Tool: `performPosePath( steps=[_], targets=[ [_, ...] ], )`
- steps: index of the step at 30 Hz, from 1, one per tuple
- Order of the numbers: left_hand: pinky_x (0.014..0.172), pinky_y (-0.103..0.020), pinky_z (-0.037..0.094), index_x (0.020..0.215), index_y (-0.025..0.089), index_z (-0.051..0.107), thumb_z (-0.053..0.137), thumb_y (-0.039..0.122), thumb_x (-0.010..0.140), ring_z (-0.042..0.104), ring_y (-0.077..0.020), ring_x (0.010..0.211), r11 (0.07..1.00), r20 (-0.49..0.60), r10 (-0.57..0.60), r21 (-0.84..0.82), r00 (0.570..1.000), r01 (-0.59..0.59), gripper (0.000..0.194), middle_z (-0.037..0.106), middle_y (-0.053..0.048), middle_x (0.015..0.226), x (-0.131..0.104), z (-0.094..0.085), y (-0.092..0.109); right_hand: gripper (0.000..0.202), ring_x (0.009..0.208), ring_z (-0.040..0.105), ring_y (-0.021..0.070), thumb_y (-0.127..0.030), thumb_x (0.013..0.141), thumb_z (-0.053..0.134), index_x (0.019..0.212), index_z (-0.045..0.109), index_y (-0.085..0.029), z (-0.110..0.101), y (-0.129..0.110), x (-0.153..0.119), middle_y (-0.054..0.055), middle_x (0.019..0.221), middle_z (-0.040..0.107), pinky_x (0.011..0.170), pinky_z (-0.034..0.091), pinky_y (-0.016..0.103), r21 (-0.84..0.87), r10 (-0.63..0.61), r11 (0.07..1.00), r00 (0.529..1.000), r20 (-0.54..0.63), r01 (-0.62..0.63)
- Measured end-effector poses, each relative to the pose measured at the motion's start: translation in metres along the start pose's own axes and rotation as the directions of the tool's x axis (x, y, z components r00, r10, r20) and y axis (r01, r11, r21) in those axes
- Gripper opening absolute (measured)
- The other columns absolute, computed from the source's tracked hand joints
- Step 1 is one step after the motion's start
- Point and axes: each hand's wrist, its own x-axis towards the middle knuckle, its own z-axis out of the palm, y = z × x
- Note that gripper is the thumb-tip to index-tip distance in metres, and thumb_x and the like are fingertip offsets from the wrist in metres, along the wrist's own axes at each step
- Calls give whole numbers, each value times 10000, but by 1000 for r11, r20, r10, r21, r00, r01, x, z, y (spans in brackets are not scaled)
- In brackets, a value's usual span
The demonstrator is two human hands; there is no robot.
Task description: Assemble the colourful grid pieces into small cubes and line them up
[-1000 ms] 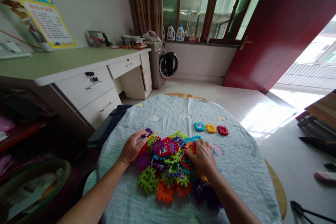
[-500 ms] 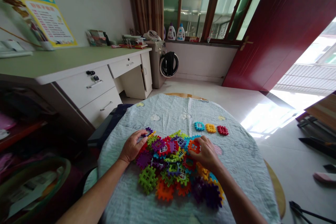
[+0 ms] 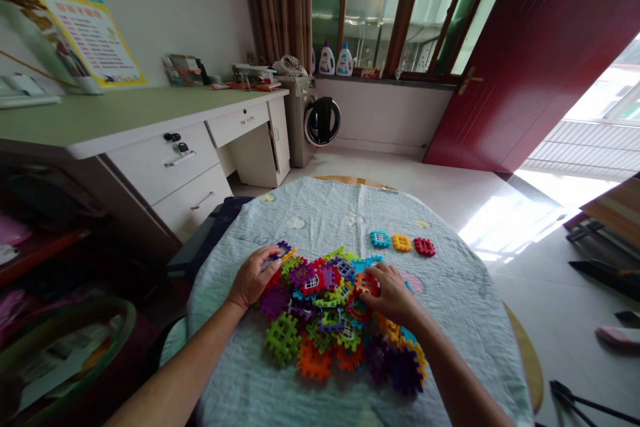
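Observation:
A heap of colourful plastic interlocking pieces lies on the round table, with a green piece (image 3: 283, 339) at its near left and a dark purple piece (image 3: 405, 369) at its near right. My left hand (image 3: 254, 277) rests at the heap's left edge, fingers bent over a purple piece (image 3: 284, 249). At the right side of the heap, my right hand (image 3: 393, 292) pinches an orange piece (image 3: 367, 284) between thumb and fingers. Beyond it, a blue piece (image 3: 380, 239), a yellow piece (image 3: 401, 243) and a red piece (image 3: 425, 247) lie in a row.
A pale cloth (image 3: 320, 207) covers the round table. At the left stands a desk (image 3: 150, 113) with drawers, beside a washing machine (image 3: 297, 127). A basket (image 3: 125, 333) is low at the left. The red door (image 3: 480, 93) is at the right.
My right hand has moved slightly down and to the right with the orange piece, which now looks more tilted. My left hand has barely moved.

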Motion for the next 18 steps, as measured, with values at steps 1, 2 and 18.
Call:
performPosePath(
  steps=[1,2,18],
  targets=[
    [1046,-404,448,1012,191,678,490,485,840,611,-254,1125,1000,-2,4,2,1000,-4,389,684,-78,1146,0,0,0,281,993,497,236,-359,767,635,1008,666,-218,0,-1,0,72,1032,585,898,368,361,-3,-4,1000,1000,-1,4],
    [1045,-406,449,1010,191,679,490,485,841,612,-253,1123,1000,-3,7,4,1000,-7,388,685,-78,1143,0,0,-1,268,983,496,232,-345,758,639,993,664,-218,0,-1,0,68,1024,584,894,368,357,-5,-6,1000,1000,-7,6],
    [1034,-417,457,1011,186,677,493,449,848,613,-247,1122,998,-7,54,26,999,-54,360,687,-87,1139,1,1,-3,367,1000,472,252,-358,711,668,1058,640,-243,-19,14,55,64,1074,567,883,351,383,-72,4,997,971,-239,-22]
  ],
)
